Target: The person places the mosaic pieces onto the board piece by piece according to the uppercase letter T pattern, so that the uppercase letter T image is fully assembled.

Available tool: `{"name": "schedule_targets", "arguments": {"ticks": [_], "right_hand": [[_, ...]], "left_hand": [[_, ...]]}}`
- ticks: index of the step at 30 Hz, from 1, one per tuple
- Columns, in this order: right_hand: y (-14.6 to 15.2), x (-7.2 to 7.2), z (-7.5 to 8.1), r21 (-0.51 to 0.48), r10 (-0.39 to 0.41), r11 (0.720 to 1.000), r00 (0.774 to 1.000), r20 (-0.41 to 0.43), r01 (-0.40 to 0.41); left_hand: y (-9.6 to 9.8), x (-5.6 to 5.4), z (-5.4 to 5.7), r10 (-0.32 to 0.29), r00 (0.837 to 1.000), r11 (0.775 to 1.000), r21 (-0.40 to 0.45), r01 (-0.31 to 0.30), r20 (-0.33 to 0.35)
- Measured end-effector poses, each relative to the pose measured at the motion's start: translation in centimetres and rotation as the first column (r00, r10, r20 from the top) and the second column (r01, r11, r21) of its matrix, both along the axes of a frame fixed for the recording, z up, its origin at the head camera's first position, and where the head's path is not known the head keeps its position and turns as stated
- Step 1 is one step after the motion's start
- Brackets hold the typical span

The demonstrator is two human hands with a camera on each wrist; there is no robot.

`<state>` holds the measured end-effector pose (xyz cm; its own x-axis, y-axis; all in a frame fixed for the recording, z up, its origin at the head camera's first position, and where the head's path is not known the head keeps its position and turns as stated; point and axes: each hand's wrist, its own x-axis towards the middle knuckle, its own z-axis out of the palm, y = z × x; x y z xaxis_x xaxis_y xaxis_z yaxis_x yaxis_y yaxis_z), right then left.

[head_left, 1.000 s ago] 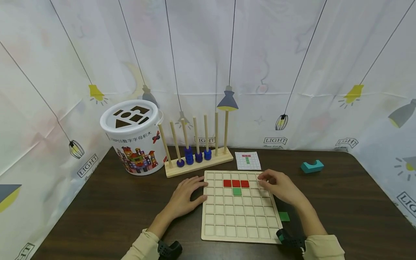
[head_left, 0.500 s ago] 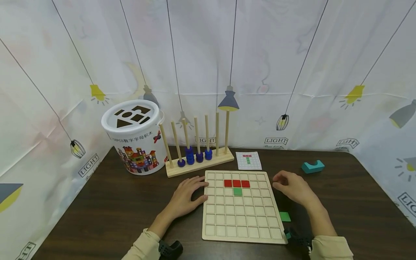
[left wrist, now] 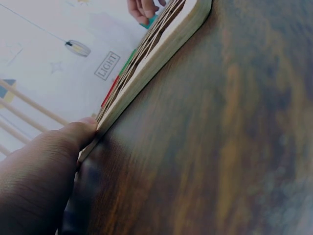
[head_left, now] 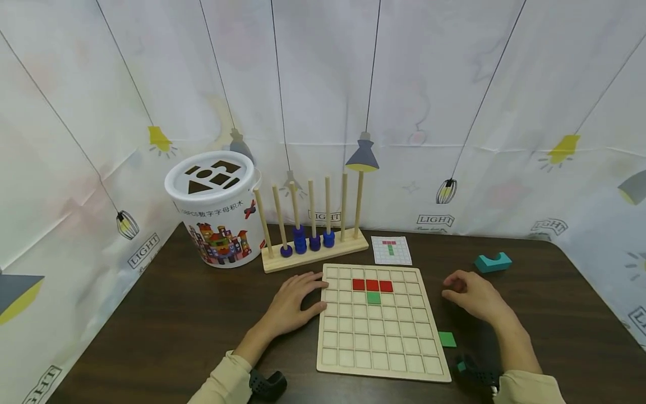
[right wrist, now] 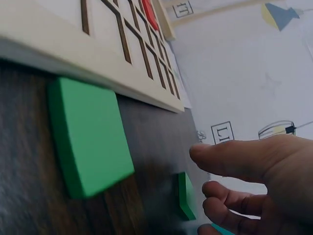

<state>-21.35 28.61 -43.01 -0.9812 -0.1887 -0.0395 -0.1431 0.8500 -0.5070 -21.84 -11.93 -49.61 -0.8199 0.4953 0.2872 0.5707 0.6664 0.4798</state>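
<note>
My left hand (head_left: 295, 303) rests at the left side of the wooden grid board (head_left: 357, 359), fingers spread. In the left wrist view its thumb (left wrist: 78, 133) touches the board's edge. On the board, three red tiles (head_left: 372, 285) form a row, with one green tile (head_left: 373, 298) below the middle one. My right hand (head_left: 476, 297) is over the table right of the board, fingers loosely bent. In the right wrist view a green tile (right wrist: 186, 196) lies near its fingertips, with nothing between thumb and fingers. Another green tile (right wrist: 93, 137) lies beside the board.
A card with a T pattern (head_left: 391, 250) lies behind the board. Behind, to the left, stand a peg rack (head_left: 315, 255) with blue beads and a white bucket (head_left: 217, 207). A teal arch block (head_left: 493, 262) sits at the back right.
My right hand has moved from over the board's upper right corner to the table on its right. My left hand has stayed at the board's left edge. The head view has shifted slightly.
</note>
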Motion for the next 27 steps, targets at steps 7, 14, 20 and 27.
{"name": "schedule_targets", "arguments": {"ticks": [7,14,20,27], "right_hand": [[1.2,0.1,0.2,0.005,-0.011,1.000,0.996,0.083,0.010],[2.0,0.1,0.7,0.046,-0.086,0.996,0.984,0.155,0.080],[1.9,0.1,0.8,0.040,-0.109,0.994,0.980,0.168,0.104],[1.9,0.2,0.5,0.006,-0.116,0.993,0.985,0.128,0.116]], "left_hand": [[0.0,0.0,0.0,0.002,1.000,1.000,0.000,-0.002,0.006],[0.0,-0.2,0.0,-0.014,1.000,1.000,0.003,0.014,-0.014],[-0.1,-0.2,-0.1,-0.004,1.000,1.000,0.003,0.005,-0.012],[0.0,-0.2,-0.2,-0.002,1.000,1.000,-0.001,0.002,-0.006]]}}
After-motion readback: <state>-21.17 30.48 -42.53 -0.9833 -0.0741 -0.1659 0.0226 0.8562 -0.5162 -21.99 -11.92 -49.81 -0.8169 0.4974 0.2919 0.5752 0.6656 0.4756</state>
